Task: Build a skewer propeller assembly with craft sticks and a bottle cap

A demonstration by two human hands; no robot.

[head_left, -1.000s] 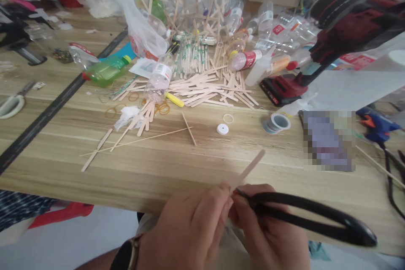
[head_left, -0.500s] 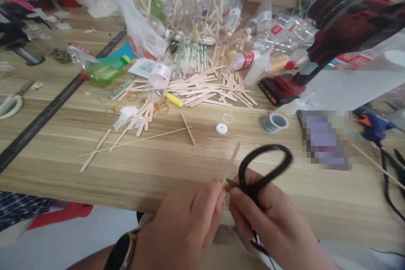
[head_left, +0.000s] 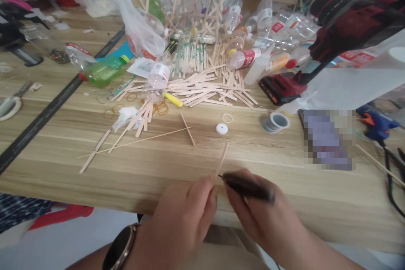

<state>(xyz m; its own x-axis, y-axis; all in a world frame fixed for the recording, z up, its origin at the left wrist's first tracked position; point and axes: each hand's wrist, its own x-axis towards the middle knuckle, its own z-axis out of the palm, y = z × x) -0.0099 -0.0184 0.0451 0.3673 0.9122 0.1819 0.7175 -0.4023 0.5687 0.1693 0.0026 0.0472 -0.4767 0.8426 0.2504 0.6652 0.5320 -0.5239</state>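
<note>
My left hand point(head_left: 186, 211) is closed on a flat wooden craft stick point(head_left: 222, 158), which sticks up and away from the fingers, turned nearly edge-on. My right hand point(head_left: 262, 211) grips black-handled scissors point(head_left: 248, 186), blurred by motion and seen edge-on. Their dark tip lies right beside the stick, close to my left fingertips; whether it touches the wood I cannot tell. Beyond the hands lie a white round cap point(head_left: 221, 128) with a small hole, a pale ring point(head_left: 227, 118) and a short stick point(head_left: 187, 129) across a long thin skewer point(head_left: 136, 141).
Loose craft sticks point(head_left: 202, 88) are heaped at the back, by plastic bottles point(head_left: 157, 76). At right are a wire spool point(head_left: 276, 122), a blurred-out flat object point(head_left: 329, 139), a red power tool point(head_left: 319, 46) and a blue glue gun point(head_left: 378, 122). White-handled scissors point(head_left: 11, 107) lie far left.
My right hand has turned the scissors from showing their open loop to edge-on. The craft stick has swung left and rotated, and my left hand has shifted slightly left.
</note>
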